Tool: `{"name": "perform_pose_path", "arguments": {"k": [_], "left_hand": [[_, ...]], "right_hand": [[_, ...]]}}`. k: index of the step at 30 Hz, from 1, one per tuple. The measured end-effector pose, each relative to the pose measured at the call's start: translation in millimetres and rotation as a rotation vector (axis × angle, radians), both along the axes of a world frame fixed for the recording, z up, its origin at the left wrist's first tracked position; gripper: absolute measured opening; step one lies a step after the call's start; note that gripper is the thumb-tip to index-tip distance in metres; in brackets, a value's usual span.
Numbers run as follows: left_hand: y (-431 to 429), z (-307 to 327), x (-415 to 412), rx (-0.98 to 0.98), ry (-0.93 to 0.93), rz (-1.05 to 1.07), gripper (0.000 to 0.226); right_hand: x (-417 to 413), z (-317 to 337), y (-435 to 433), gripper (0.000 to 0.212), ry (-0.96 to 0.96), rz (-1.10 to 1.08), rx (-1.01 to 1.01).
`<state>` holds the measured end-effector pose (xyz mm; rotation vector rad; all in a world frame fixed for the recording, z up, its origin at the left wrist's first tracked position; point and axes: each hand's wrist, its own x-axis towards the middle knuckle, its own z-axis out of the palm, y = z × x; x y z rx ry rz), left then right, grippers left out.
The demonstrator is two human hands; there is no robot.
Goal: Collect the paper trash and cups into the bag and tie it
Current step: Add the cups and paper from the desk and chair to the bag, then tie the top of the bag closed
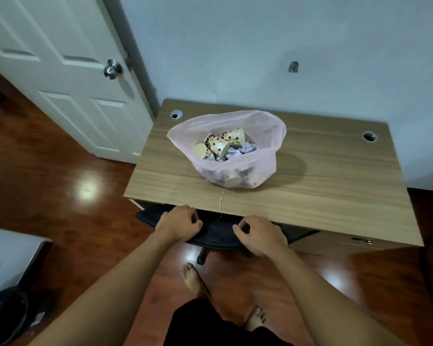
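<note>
A translucent pink bag (266, 166) stands open on the wooden desk (330, 176). Inside it lie spotted paper cups (216, 144) and crumpled pale paper (248, 148); more cups show through the bag's wall. A thin string (221, 198) runs from under the bag to the desk's front edge. My left hand (179, 222) and my right hand (259, 234) hover just in front of that edge, apart from the bag, with fingers curled in. Nothing visible sits in either hand.
A black office chair (215, 234) is pushed under the desk below my hands. A white door (60, 83) is at the left, and a dark bin (5, 313) sits on the wooden floor at lower left. My bare feet stand behind the chair.
</note>
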<state>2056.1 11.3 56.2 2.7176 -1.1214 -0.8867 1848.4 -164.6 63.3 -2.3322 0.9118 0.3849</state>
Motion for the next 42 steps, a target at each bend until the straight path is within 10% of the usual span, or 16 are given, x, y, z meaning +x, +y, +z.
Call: {"name": "perform_pose_path", "arguments": {"k": [4, 13, 20, 30, 37, 42], "left_hand": [[-8, 0, 43, -0.474, 0.061, 0.239, 0.018], [-70, 47, 170, -0.846, -0.116, 0.403, 0.035], [-123, 45, 219, -0.555, 0.225, 0.416, 0.046], [-153, 99, 268, -0.65, 0.063, 0.352, 0.005], [-164, 122, 296, -0.374, 0.259, 0.369, 0.023], [-159, 128, 281, -0.381, 0.573, 0.572, 0.042]], "right_hand": [[19, 13, -29, 0.025, -0.214, -0.342, 0.086], [102, 74, -103, 0.045, -0.534, -0.709, -0.089], [142, 64, -152, 0.066, -0.48, -1.06, 0.16], [124, 100, -243, 0.006, -0.463, -0.974, 0.023], [100, 136, -272, 0.025, -0.103, -0.656, -0.19], [93, 141, -246, 0.017, -0.179, -0.907, 0.539]]}}
